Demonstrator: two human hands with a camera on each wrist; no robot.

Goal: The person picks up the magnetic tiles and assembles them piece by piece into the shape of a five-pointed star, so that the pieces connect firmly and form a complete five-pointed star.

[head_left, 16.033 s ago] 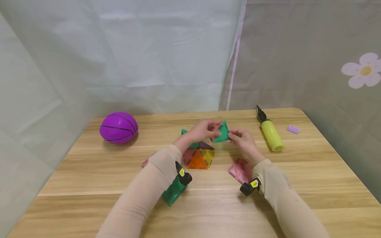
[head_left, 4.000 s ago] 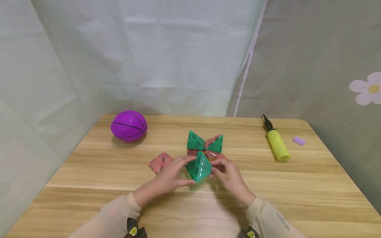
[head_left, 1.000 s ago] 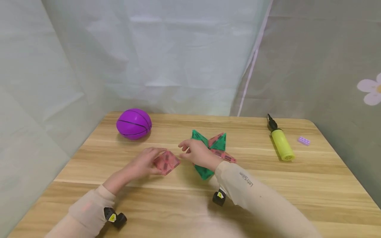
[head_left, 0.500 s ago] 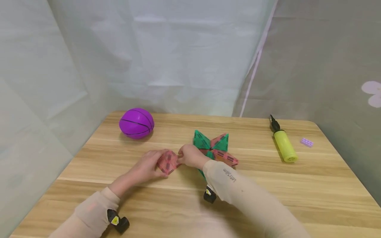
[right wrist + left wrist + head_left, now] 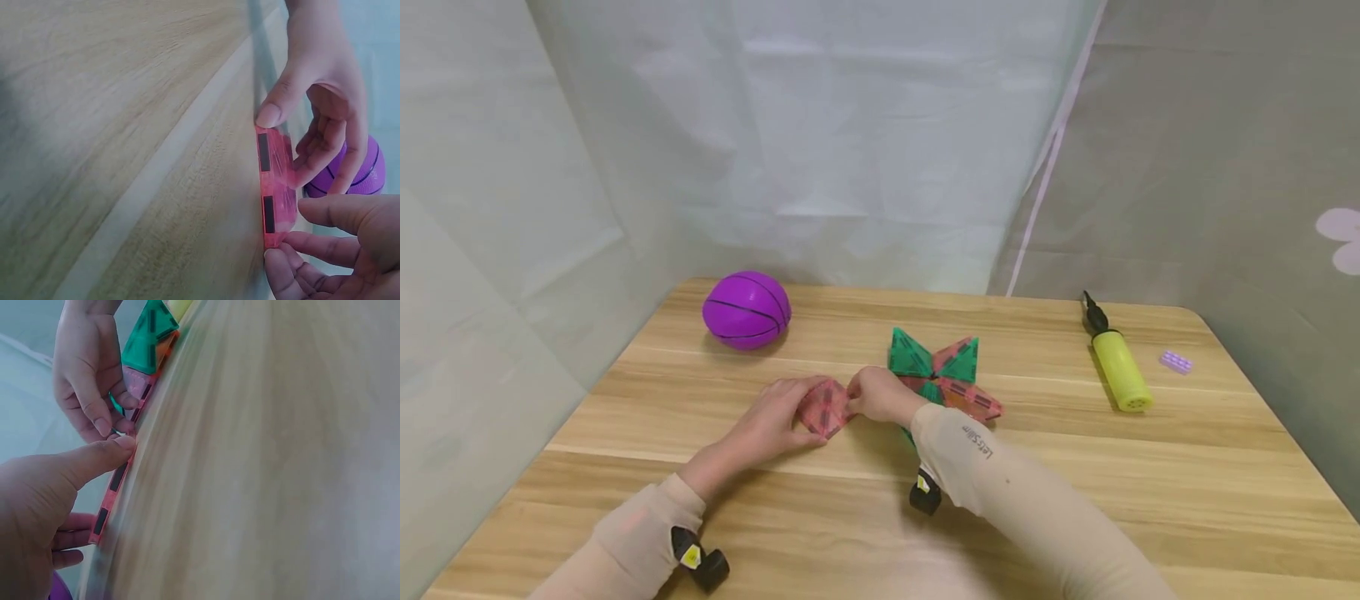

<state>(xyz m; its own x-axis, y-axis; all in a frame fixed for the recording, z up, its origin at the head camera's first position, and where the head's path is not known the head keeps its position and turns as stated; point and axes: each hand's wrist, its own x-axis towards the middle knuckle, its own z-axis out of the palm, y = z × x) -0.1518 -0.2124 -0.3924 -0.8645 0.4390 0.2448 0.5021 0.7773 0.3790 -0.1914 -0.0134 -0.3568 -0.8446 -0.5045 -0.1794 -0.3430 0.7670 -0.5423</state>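
A translucent pink magnetic tile (image 5: pixel 825 408) lies low over the table, its black magnet strips facing the right wrist view. My left hand (image 5: pixel 767 421) holds it from the left, thumb at the near corner and fingers on the far side. At its right corner, my right hand (image 5: pixel 880 393) pinches it with thumb and fingers. The left wrist view has the same tile (image 5: pixel 114 487) edge-on between both hands. Just right of it stands a star-like build of magnetic tiles (image 5: pixel 955 362), with raised green and pink points; my right hand and sleeve hide part of it.
A purple ball (image 5: pixel 747 310) sits at the back left of the wooden table (image 5: pixel 820 533). Toward the right lie a yellow hand pump (image 5: pixel 1120 371) with a black nozzle and a small lilac toy brick (image 5: pixel 1176 362). Cloth hangs behind the table.
Green pieces earlier held in the hands now stand on the build. Over the last second my right hand moved from above the build to the pink tile's right corner; my left kept hold.
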